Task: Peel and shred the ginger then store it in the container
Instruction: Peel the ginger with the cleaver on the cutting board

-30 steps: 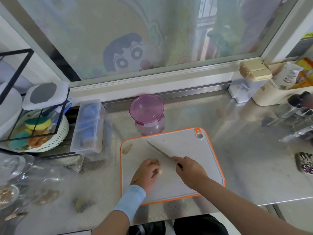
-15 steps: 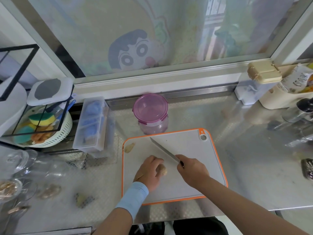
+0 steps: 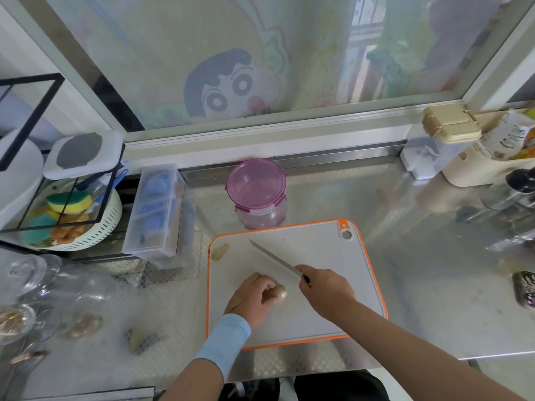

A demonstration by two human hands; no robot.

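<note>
The left hand, gripping the ginger, had pushed it further out. The right hand kept grasping the knife lifted, so peeling probably had hardly begun.

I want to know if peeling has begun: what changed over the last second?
Little. More of the ginger now shows past the fingers of the left hand, which seems to have turned it or shifted its grip. The right hand still grips the knife, its tip pointing far-left as before. The board, jar and scrap stayed put.
</note>
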